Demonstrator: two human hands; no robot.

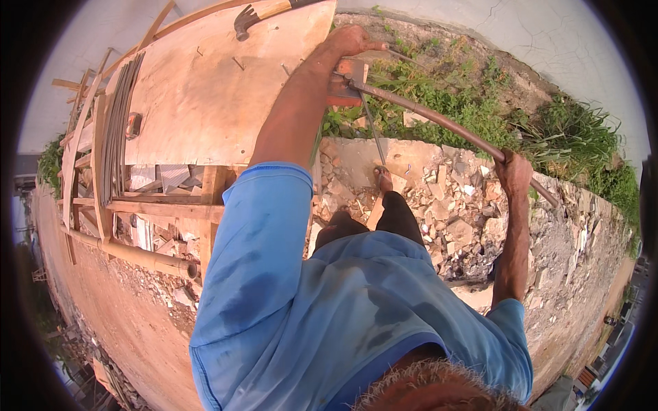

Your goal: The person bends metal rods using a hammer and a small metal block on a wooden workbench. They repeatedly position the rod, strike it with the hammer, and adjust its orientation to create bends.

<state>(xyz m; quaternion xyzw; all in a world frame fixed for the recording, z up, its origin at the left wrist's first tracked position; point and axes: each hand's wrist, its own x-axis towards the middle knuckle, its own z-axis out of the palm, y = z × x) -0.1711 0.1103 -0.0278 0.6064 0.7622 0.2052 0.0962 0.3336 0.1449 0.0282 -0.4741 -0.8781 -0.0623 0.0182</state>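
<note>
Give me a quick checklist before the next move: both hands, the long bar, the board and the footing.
1. Right hand closed around the long bar: ok.
2. Left hand firm on the thin rod: cannot tell; the fingers are at its end, but the grip is hidden.
3. Bar's far end seated at the reddish-orange piece: cannot tell; it reaches there, but the contact is too small to read.
4. Hammer apart from the left hand: ok, lying on the board.
5. Board free of upright pins: not ok; several nail-like pins stand up from it.
6. Ground free of loose rubble: not ok; broken pieces lie around the feet.
</note>
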